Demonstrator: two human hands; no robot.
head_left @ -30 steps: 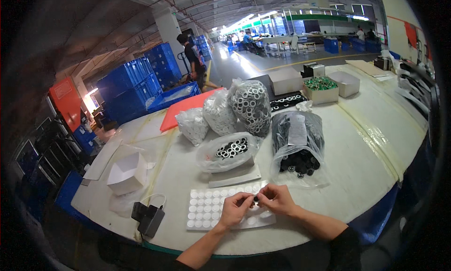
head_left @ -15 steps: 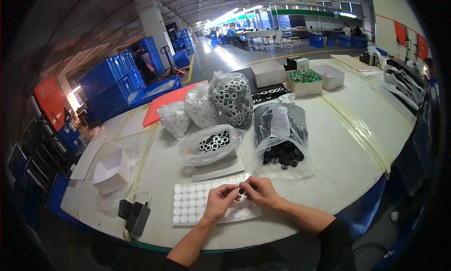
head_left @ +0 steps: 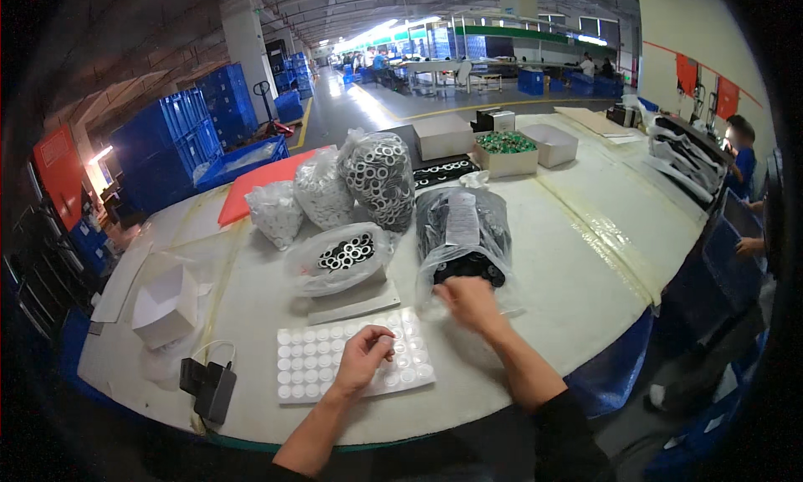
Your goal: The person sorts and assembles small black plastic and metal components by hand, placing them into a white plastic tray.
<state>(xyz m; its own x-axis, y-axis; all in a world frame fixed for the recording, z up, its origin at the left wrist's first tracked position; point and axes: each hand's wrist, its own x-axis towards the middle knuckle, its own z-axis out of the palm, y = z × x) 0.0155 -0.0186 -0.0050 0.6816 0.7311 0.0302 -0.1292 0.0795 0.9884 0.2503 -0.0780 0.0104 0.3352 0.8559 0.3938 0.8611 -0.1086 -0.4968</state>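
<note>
My left hand is over the white tray of round white discs, its fingers curled together. Something small and pale may be at its fingertips, too small to make out. My right hand, blurred by motion, is at the mouth of a clear plastic bag of round black parts. Its fingers are smeared, so what they hold cannot be told. Left of that bag, another open plastic bag holds black and white rings. It rests by a flat whitish block behind the tray.
Behind stand filled bags of rings and of white parts. A box of green parts is farther back. At left lie an empty white box and a black power adapter. Another person is at the right edge.
My hands have separated. The right one moved from beside the left to the black parts' bag; the small black part between them no longer shows. The whole view shifted slightly.
</note>
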